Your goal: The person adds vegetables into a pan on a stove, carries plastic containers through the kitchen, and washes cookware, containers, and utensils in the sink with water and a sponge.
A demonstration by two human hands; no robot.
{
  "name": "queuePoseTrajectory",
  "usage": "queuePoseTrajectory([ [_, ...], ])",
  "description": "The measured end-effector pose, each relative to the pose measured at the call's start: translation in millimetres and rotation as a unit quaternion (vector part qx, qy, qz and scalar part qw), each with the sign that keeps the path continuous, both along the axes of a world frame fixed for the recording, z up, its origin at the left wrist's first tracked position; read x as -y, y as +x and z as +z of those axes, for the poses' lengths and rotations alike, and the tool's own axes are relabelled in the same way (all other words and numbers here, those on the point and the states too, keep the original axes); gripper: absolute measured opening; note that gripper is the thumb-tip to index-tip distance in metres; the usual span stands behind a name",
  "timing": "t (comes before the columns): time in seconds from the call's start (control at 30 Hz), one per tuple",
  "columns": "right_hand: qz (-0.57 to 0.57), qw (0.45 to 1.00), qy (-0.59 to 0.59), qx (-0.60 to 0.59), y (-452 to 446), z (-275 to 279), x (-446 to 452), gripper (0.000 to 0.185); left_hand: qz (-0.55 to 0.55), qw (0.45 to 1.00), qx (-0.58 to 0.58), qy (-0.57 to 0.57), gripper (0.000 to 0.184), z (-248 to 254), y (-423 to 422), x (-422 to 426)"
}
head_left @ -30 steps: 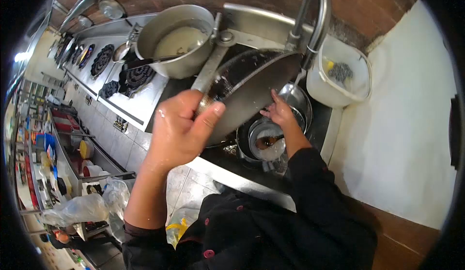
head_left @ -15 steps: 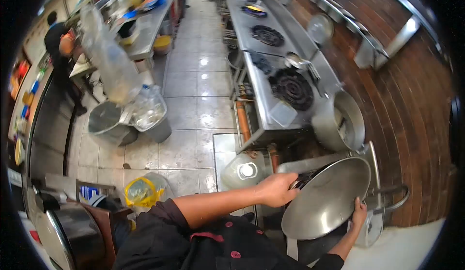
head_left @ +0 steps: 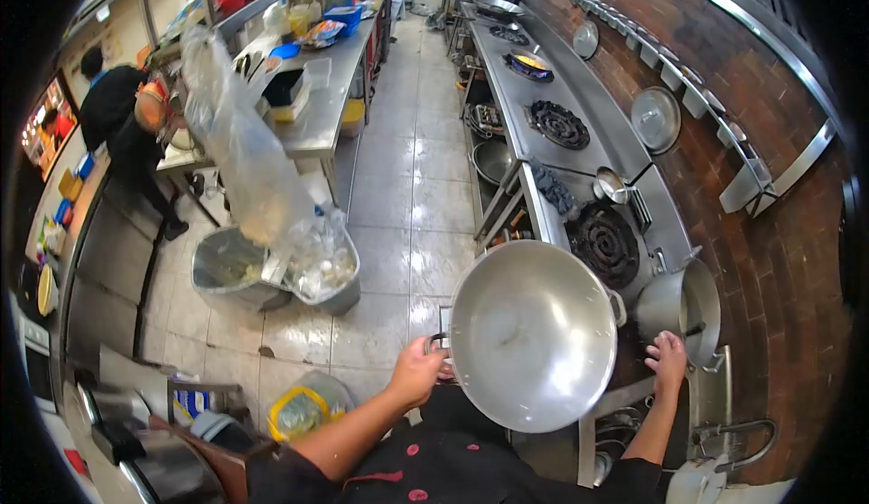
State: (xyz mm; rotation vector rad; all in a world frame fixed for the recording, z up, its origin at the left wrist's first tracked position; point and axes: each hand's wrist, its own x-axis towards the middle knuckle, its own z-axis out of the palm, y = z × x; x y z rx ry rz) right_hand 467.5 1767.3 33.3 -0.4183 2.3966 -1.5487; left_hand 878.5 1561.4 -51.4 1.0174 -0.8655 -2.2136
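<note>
A wide round metal pan [head_left: 534,337] with two loop handles is held up in front of my body, its pale inside facing me. My left hand [head_left: 418,373] is closed round the pan's left handle. To the right of the pan, my right hand [head_left: 668,359] is apart from it with its fingers spread, near the large pot [head_left: 701,309]. That pot has a utensil in it. Below the pan, part of the sink [head_left: 611,450] shows with metal dishes in it.
A stove [head_left: 602,165] with black burners runs ahead on the right. Two bins [head_left: 335,300] with plastic bags stand on the tiled floor [head_left: 380,242] at the left. A yellow-rimmed bag [head_left: 303,411] lies nearer. A co-worker [head_left: 118,115] stands at the far left. The faucet [head_left: 747,432] is lower right.
The view has turned from the sink toward the aisle. The pan has moved away from the sink and now shows its inside. My right hand has let go of its rim.
</note>
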Motion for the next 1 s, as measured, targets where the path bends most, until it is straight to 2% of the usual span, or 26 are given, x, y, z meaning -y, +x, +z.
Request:
queuePoseTrajectory([
  [0.03,0.014,0.999,-0.031,0.042,-5,-14,23,0.03,0.032,0.999,0.032,-0.017,0.013,-3,3,24],
  [0.07,0.007,0.999,-0.012,0.039,-7,-28,51,0.028,0.026,0.999,0.038,-0.025,0.013,-4,3,48],
  [0.13,0.048,0.998,-0.025,0.043,-19,-64,103,0.03,0.167,0.985,0.031,0.012,0.013,-11,1,93],
  [0.17,0.073,0.995,-0.041,0.05,-33,-96,129,0.032,0.16,0.986,0.041,0.003,0.013,-27,3,117],
  [0.2,0.083,0.996,0.001,-0.017,-53,-139,159,0.033,0.188,0.98,0.05,-0.028,0.017,-52,4,145],
  [0.23,0.091,0.991,0.046,-0.081,-55,-149,196,0.033,0.215,0.973,0.06,-0.058,0.021,-67,0,178],
  [0.27,0.131,0.99,0.032,-0.05,-55,-155,228,0.032,0.201,0.975,0.08,-0.059,0.021,-81,2,207],
  [0.3,0.14,0.984,0.066,-0.084,-48,-152,265,0.034,0.211,0.968,0.119,-0.07,0.021,-92,-1,236],
  [0.37,0.198,0.958,0.101,-0.181,-52,-136,338,0.037,0.217,0.96,0.148,-0.098,0.021,-87,-24,297],
  [0.43,0.257,0.916,0.096,-0.292,-64,-130,394,0.037,0.304,0.929,0.193,-0.081,0.015,-76,-48,343],
  [0.47,0.264,0.913,0.106,-0.293,-67,-124,420,0.036,0.285,0.927,0.212,-0.12,0.017,-114,-43,371],
  [0.53,0.273,0.919,0.135,-0.251,-75,-121,469,0.042,0.284,0.929,0.213,-0.106,0.017,-135,-62,416],
  [0.57,0.284,0.903,0.194,-0.256,-77,-115,491,0.046,0.287,0.928,0.217,-0.099,0.016,-136,-80,438],
  [0.6,0.283,0.888,0.26,-0.253,-84,-124,511,0.052,0.268,0.925,0.256,-0.078,0.013,-136,-99,460],
  [0.7,0.284,0.859,0.354,-0.236,-106,-178,550,0.052,0.261,0.945,0.192,-0.049,0.011,-149,-163,530],
  [0.73,0.266,0.86,0.334,-0.281,-107,-206,552,0.05,0.28,0.943,0.173,-0.05,0.011,-159,-190,551],
  [0.77,0.252,0.854,0.319,-0.324,-109,-230,551,0.047,0.242,0.951,0.187,-0.048,0.01,-172,-214,575],
  [0.83,0.249,0.833,0.352,-0.347,-111,-245,556,0.037,0.207,0.958,0.198,-0.034,0.011,-207,-270,619],
  [0.93,0.254,0.833,0.352,-0.344,-116,-237,566,0.032,0.155,0.964,0.21,-0.044,0.012,-273,-357,691],
  [1.0,0.297,0.838,0.348,-0.298,-130,-232,573,0.03,0.147,0.972,0.185,-0.009,0.015,-316,-418,730],
])
